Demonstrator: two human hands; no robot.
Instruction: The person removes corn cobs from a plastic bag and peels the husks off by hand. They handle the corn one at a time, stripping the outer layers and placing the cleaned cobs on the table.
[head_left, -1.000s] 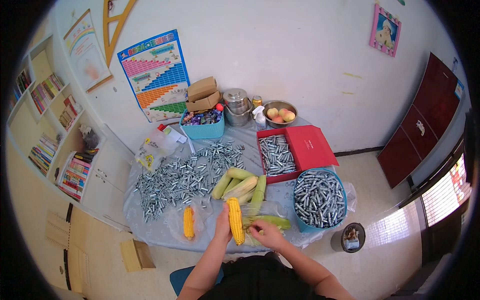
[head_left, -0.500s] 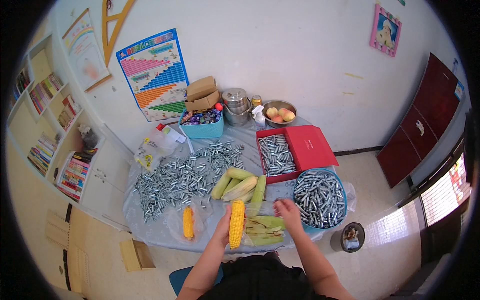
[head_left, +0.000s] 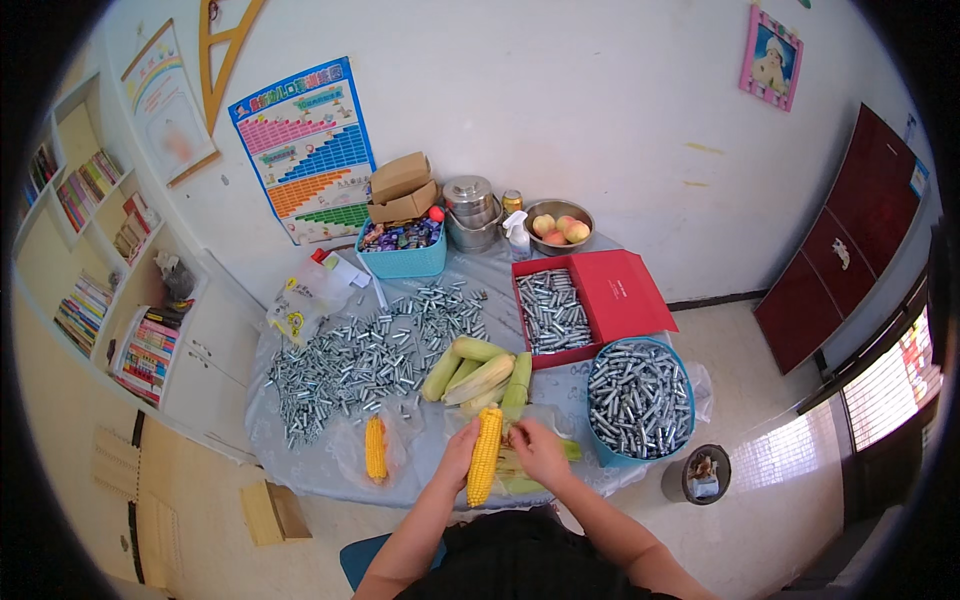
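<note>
My left hand (head_left: pixel 458 456) is wrapped round a bare yellow corn cob (head_left: pixel 484 462), held upright near the table's front edge. Close beside the cob's upper right side is my right hand (head_left: pixel 540 453), its fingers drawn together; whatever they may pinch is too small to see. Beneath that hand, stripped green husks (head_left: pixel 568 450) lie on clear plastic, partly covered by it. Just beyond my hands is a pile of corn ears in pale green husks (head_left: pixel 482 378). A second bare cob (head_left: pixel 376 448) rests on a clear plastic bag (head_left: pixel 402 440) to the left.
Many small metal cylinders (head_left: pixel 345 365) spread over the table's left half. More fill a red box (head_left: pixel 560 358) and a blue tub (head_left: pixel 596 425) at right. At the back stand a turquoise basket (head_left: pixel 405 262), a metal pot (head_left: pixel 470 205) and a fruit bowl (head_left: pixel 590 240). A bin (head_left: pixel 680 485) stands on the floor.
My right hand has moved left, from over the right end of the husks to the cob's side. The cob in my left hand has shifted slightly right and tilted a little.
</note>
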